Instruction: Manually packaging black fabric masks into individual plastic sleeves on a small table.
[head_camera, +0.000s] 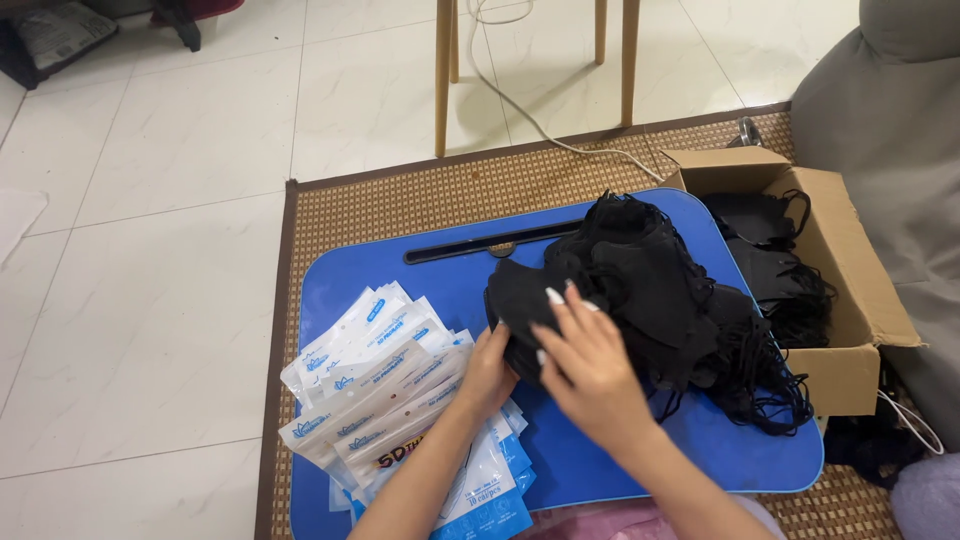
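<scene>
Currently we have both hands on a small stack of black face masks (525, 300) at the middle of the blue lap table (450, 285). Our left hand (487, 375) grips the stack's near-left edge, fingers curled under it. Our right hand (590, 365) lies on top, fingers (560, 305) spread and pressing down on the black fabric, so both are closed on the same stack.

Right of the stack, touching it, a big loose pile of black masks (660, 290) spills ear loops toward the table's right edge. An open cardboard box (850, 290) sits just beside the table on the right, more black masks inside.

Left of our hands, a fan of white-and-blue plastic pouches (380, 380) covers the table's near-left corner; our left forearm crosses over them.

Table sits on a woven mat (400, 195) over a white tile floor (150, 250). Wooden chair legs (443, 75) and a white cable (520, 110) stand beyond the mat.
</scene>
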